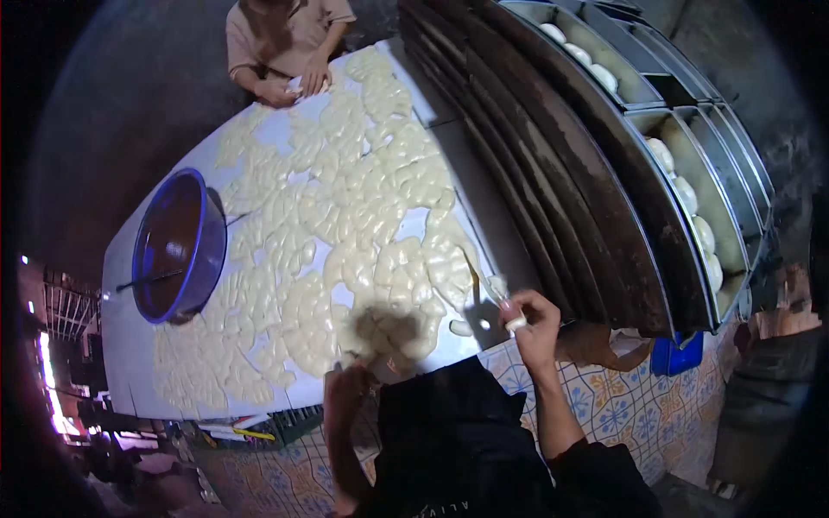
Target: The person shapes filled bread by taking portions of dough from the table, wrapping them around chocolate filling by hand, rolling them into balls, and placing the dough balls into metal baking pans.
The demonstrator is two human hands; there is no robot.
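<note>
Leftmost, near left edge of table (127, 371), blue basin (207, 250); then dough pieces (371, 192), toward right edge; at near edge, shadowed left hand (348, 387), openness and hold unclear. By near right corner, right hand (534, 331) curled round slim tool (477, 274).

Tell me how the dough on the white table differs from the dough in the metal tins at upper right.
Shape: the spread dough lies in flattened lobes; the tin dough sits in rounded lumps. Arrangement: the spread dough covers much of the white table; the tin dough lies in rows inside metal tins. Colour: the spread dough looks yellowish; the tin dough looks whiter. Both look pale and smooth.
</note>
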